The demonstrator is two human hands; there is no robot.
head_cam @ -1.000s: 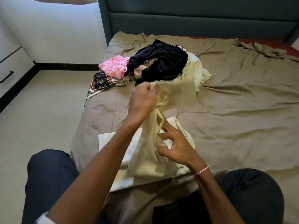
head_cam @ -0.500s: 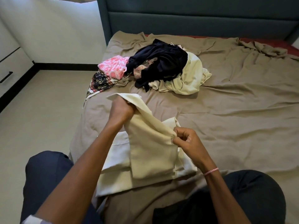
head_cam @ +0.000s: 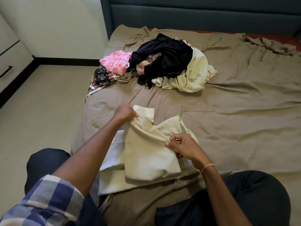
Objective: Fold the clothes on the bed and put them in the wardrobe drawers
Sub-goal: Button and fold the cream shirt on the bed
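A cream shirt (head_cam: 151, 160) lies partly folded on the near edge of the bed (head_cam: 228, 128), between my knees. My left hand (head_cam: 125, 113) grips the shirt's upper left part, next to a buttoned cuff. My right hand (head_cam: 182, 145) pinches a fold of the same shirt on its right side. Farther up the bed sits a heap of unfolded clothes: a black garment (head_cam: 164, 57), a pink patterned one (head_cam: 116, 62), a dark floral one (head_cam: 102, 78) and a pale cream one (head_cam: 193, 74).
The white wardrobe drawers (head_cam: 8, 62) with a black handle stand at the far left across the beige floor (head_cam: 40, 119). A dark teal headboard (head_cam: 195, 12) runs along the back. The brown sheet is rumpled, with a red mattress edge showing at the back right.
My left hand has come down from above the heap to the bed, lowering the shirt's raised part. My right hand went from open fingers to a pinch on the fold.
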